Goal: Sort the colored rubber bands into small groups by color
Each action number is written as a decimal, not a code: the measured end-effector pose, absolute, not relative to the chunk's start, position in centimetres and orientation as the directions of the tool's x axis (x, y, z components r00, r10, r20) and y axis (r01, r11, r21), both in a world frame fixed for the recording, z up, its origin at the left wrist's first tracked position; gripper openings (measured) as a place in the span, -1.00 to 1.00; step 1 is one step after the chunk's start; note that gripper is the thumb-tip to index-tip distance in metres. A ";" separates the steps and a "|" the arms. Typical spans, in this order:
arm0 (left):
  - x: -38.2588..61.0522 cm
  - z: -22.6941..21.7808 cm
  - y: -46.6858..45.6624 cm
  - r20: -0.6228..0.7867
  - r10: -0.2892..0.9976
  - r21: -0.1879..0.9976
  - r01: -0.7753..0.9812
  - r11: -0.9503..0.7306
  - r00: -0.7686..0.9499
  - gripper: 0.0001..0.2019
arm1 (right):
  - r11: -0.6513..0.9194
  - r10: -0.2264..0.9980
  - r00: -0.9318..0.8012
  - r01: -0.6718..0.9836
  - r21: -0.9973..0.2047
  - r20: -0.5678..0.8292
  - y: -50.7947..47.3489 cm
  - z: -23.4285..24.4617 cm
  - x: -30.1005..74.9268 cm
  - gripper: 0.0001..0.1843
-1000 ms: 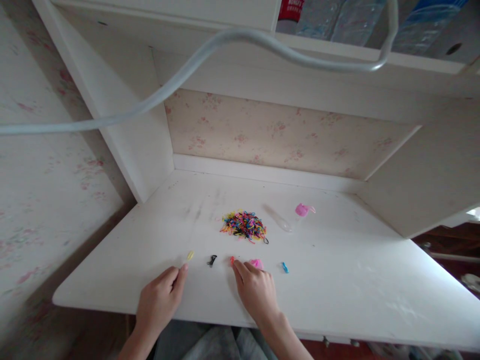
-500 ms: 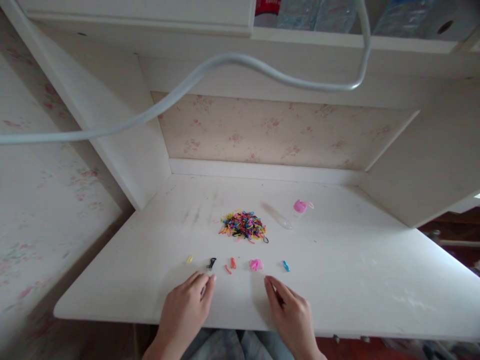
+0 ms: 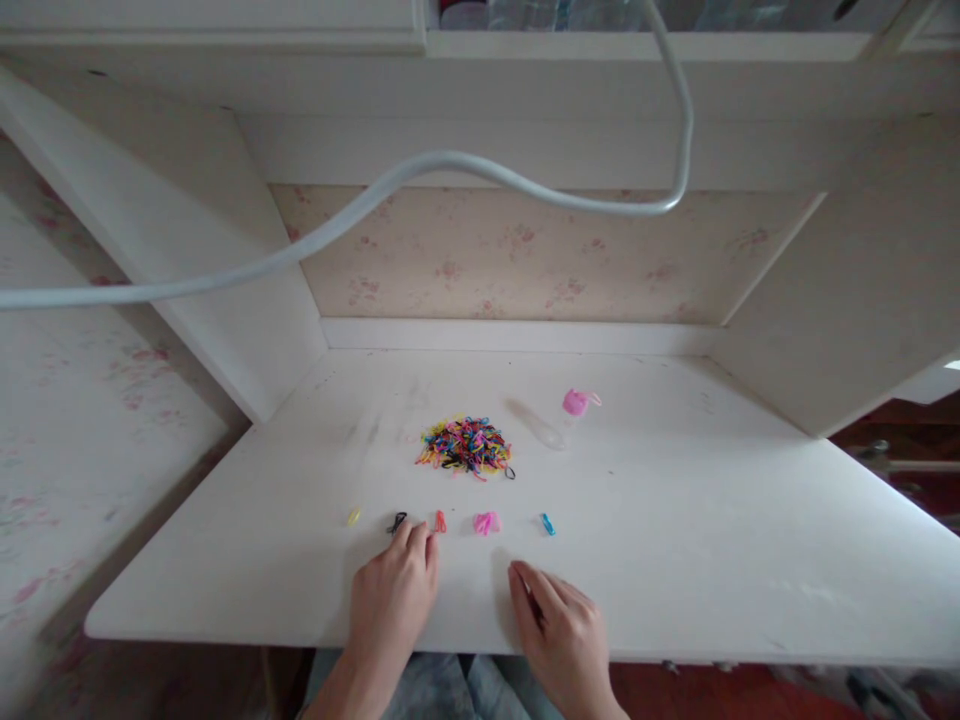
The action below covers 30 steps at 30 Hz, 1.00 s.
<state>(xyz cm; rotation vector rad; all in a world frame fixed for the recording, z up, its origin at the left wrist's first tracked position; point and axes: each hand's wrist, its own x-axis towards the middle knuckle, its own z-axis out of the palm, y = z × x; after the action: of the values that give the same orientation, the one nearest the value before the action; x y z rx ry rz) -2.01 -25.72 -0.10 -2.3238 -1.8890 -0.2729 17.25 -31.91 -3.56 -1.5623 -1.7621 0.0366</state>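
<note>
My left hand (image 3: 396,582) reaches over the front of the desk, fingers drawn together and pointing down. Its fingertips are between a small black group of rubber bands (image 3: 397,521) and a red one (image 3: 440,521); whatever is beneath them is hidden. My right hand (image 3: 561,625) rests nearer the edge, curled, thumb against the fingers, with nothing showing in it. In the same row lie a yellow rubber band (image 3: 354,516), a pink bunch (image 3: 487,523) and a blue one (image 3: 548,524). Behind the row is a mixed pile of coloured rubber bands (image 3: 466,446).
A clear plastic tube-like piece (image 3: 551,436) and a pink cap with a loop (image 3: 576,402) lie right of the pile on the white desk (image 3: 675,520). A pale cable (image 3: 450,165) crosses the view above. Shelf panels enclose the back and sides.
My left hand has moved forward and right to the red bands, and the loose red band beside them is out of sight. My right hand stays curled near the edge. The view has shifted slightly.
</note>
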 end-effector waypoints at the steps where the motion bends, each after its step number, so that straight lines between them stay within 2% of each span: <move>1: -2.1 -0.1 -25.7 0.218 0.957 0.007 0.980 -0.200 0.193 -0.77 | 0.256 0.852 0.041 0.836 -0.485 0.522 -31.9 -3.6 17.3 -0.72; 6: -2.4 0.1 -25.4 0.227 0.959 0.004 0.984 -0.176 0.171 -0.76 | 0.266 0.841 0.022 0.853 -0.448 0.541 -31.9 -3.5 17.3 -0.73; 15: -2.0 0.0 -25.2 0.208 0.959 0.075 0.974 -0.214 0.194 -0.77 | 0.257 0.845 0.009 0.870 -0.421 0.535 -32.0 -3.3 17.1 -0.72; 21: -2.7 -0.2 -25.3 0.192 0.964 0.167 0.961 -0.219 0.186 -0.76 | 0.244 0.853 0.008 0.877 -0.414 0.522 -32.0 -3.4 17.1 -0.72; 26: -2.9 1.6 -24.2 0.191 0.960 0.221 0.944 -0.246 0.205 -0.74 | 0.247 0.855 0.001 0.879 -0.408 0.519 -32.0 -3.4 17.1 -0.74; 30: -1.0 3.3 -22.1 0.172 0.944 0.204 0.928 -0.312 0.280 -0.73 | 0.243 0.856 0.000 0.882 -0.403 0.517 -31.9 -3.2 17.0 -0.75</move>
<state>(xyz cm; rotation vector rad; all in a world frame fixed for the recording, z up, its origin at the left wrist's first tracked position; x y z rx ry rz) -1.00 -22.06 3.26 -2.5631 -1.8771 -0.4197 16.97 -31.89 -3.22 -1.5928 -1.8315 -0.0494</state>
